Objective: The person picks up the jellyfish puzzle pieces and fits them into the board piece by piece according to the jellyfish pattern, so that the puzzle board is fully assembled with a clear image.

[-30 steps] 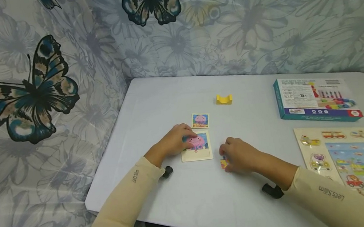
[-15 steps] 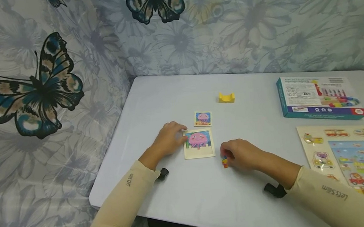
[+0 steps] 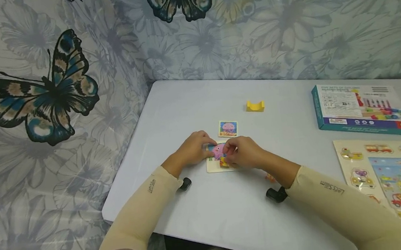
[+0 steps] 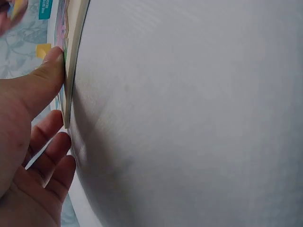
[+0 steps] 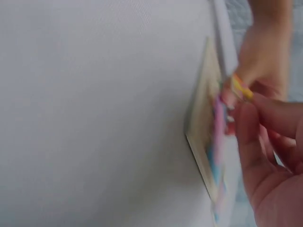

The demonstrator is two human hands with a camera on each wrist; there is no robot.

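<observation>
My left hand point(image 3: 192, 149) is at the left side of a small wooden puzzle board point(image 3: 213, 168) with a pink octopus picture. Its thumb lies on the board's face, and its other fingers bend by the corner, as the left wrist view shows. Over the board's lower right part, my right hand point(image 3: 244, 152) pinches a small yellow and red puzzle piece point(image 3: 224, 162) between thumb and forefinger. In the right wrist view that piece point(image 5: 242, 88) is blurred and appears raised off the board point(image 5: 201, 137). A square octopus picture card point(image 3: 228, 128) lies just beyond the board.
A small orange piece point(image 3: 270, 178) lies by my right wrist, partly hidden. Farther back stands a yellow curved block point(image 3: 255, 106). To the right are a boxed toy set point(image 3: 363, 107) and a large vehicle puzzle board point(image 3: 341, 152). The white table point(image 3: 195, 218) meets a patterned wall covering.
My right hand has carried the puzzle piece leftward from the table to above the octopus board, uncovering an orange piece. My left hand drew back slightly, then returned onto the board's left side.
</observation>
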